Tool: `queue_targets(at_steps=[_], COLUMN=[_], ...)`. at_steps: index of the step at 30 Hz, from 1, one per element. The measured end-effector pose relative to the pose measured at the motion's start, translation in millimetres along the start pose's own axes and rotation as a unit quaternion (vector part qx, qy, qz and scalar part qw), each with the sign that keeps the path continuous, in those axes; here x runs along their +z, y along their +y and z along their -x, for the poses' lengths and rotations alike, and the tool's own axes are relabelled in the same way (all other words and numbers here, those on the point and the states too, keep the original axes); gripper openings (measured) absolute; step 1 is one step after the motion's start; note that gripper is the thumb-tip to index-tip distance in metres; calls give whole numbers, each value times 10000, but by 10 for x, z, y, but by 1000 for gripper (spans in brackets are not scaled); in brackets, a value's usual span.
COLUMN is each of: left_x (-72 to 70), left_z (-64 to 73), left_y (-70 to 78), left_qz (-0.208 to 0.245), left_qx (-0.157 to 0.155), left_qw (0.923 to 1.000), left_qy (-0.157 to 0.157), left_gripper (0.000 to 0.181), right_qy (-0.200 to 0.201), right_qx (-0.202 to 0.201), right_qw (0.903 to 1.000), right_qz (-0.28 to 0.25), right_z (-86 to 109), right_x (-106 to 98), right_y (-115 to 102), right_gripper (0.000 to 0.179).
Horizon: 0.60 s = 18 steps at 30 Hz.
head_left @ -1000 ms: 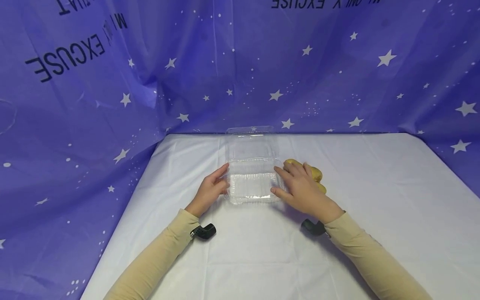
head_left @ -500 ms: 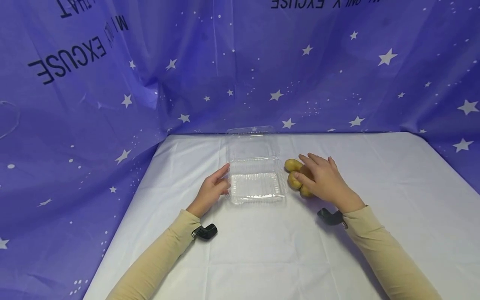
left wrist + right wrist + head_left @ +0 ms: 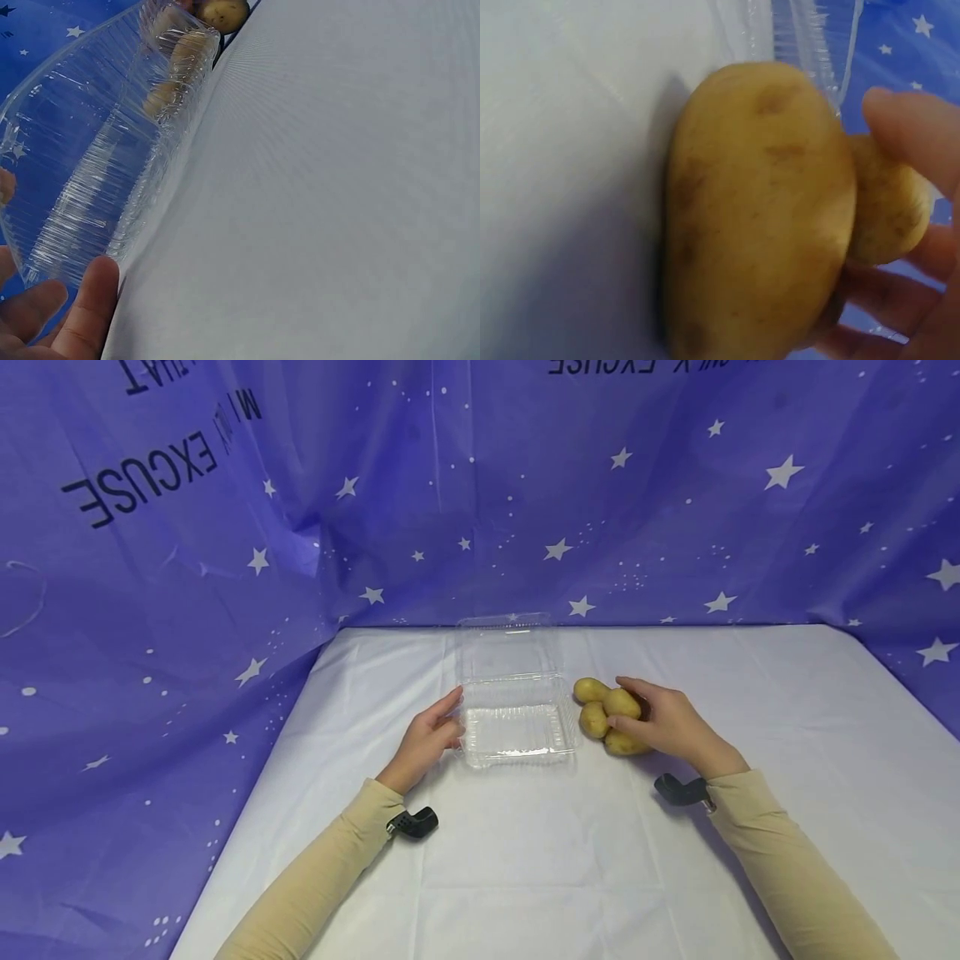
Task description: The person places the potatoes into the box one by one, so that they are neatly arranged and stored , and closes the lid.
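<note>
A clear plastic clamshell box (image 3: 517, 747) sits on the white cloth with its lid (image 3: 506, 652) raised at the back. The fingers of my left hand (image 3: 423, 745) rest against the box's left side, as the left wrist view also shows. Several yellow potatoes (image 3: 590, 691) are clustered just right of the box. Around the upper right potato (image 3: 622, 703), my right hand (image 3: 671, 724) curls, thumb in front and fingers behind. Seen from the right wrist, a large potato (image 3: 757, 210) lies nearest the camera, with the thumb (image 3: 919, 135) above a smaller potato (image 3: 889, 202) beyond it.
A white cloth (image 3: 525, 877) covers the table. Purple star-printed curtains (image 3: 510, 510) hang behind and to the left of it. A black camera mount (image 3: 414, 823) is on the left wrist, and another mount (image 3: 681, 789) is on the right.
My right hand has left the box's right side, moved right over the potatoes and closed around one, uncovering others. My left hand stays at the box.
</note>
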State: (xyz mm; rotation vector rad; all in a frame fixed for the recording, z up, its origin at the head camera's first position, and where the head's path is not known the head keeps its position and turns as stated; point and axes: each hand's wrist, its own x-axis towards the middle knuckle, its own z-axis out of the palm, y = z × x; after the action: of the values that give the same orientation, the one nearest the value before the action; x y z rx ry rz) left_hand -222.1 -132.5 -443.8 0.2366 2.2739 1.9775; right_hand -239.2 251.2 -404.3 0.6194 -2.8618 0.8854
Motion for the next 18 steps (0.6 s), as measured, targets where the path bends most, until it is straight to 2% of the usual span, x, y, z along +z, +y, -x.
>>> queue_targets(at_steps=[18], left_x=[-7], left_z=[0], left_y=[-3], left_qz=[-98], left_qx=[-11], left_qw=[9999], left_qy=[30], left_gripper=[68], right_qy=[370], right_qx=[-133], right_qw=[9991], right_qz=[-134], right_z=[1], right_x=[71], right_y=[103], right_gripper=[61])
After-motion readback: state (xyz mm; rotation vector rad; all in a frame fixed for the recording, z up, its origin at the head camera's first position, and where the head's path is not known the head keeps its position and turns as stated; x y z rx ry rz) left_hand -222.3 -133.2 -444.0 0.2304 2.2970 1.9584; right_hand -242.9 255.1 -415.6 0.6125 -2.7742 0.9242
